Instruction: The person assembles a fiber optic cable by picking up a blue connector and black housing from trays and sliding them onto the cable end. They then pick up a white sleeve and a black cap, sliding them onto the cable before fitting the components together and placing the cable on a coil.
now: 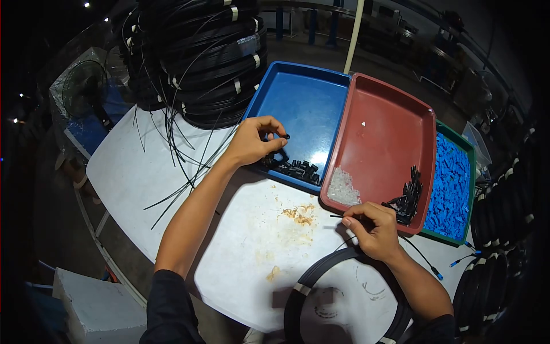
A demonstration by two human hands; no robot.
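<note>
My left hand [255,142] is over the near left corner of the blue tray [306,103], pinching a small black sleeve-like part [287,136] between thumb and finger. Below it, similar black parts [301,171] are heaped along the tray's near side. At the near edge of the red tray [384,126], my right hand [375,232] grips a thin black cable [336,216], whose free end points left. A black cable coil [312,272] bound with white tape lies beneath that hand. Inside the red tray are small clear pieces [344,188] and black pieces [409,198].
A green tray [472,172] of blue pieces [450,183] adjoins the red one. Tall stacked black coils [200,63] stand at the back left, loose ends trailing over the white table [229,258]. More coils [492,286] are at right, near a blue-tipped cable end [439,275].
</note>
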